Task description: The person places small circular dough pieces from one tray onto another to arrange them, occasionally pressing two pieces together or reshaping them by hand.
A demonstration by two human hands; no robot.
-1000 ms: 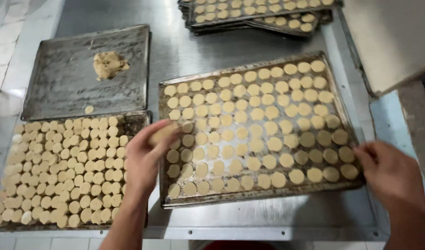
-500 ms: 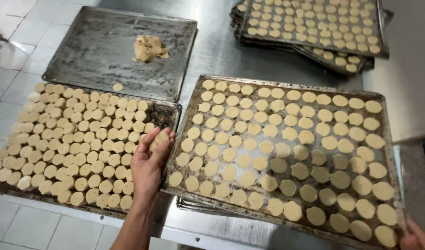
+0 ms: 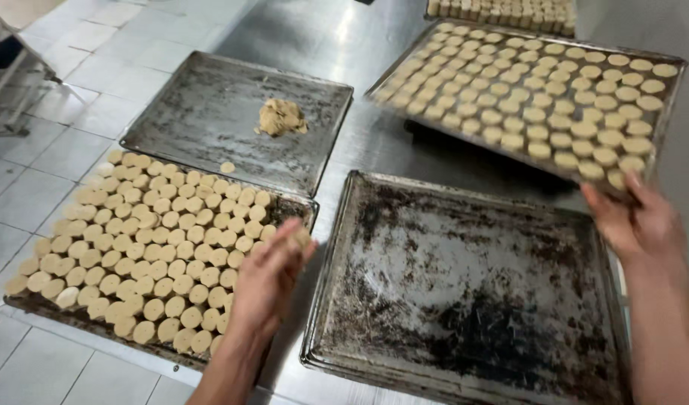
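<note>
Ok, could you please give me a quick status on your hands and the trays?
Right hand on filled tray's near edge. Left hand over dough rounds, apparently holding one. Empty dark tray in front, nothing blocking.

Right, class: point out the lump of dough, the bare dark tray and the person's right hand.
lump of dough [image 3: 281,118], head view, its middle.
bare dark tray [image 3: 464,285], head view, its stained floor.
right hand [image 3: 638,219], head view, its back.

Right hand [image 3: 635,219] grips filled tray [image 3: 663,112]; left hand [image 3: 268,279] beside dough rounds [image 3: 149,247].
</note>
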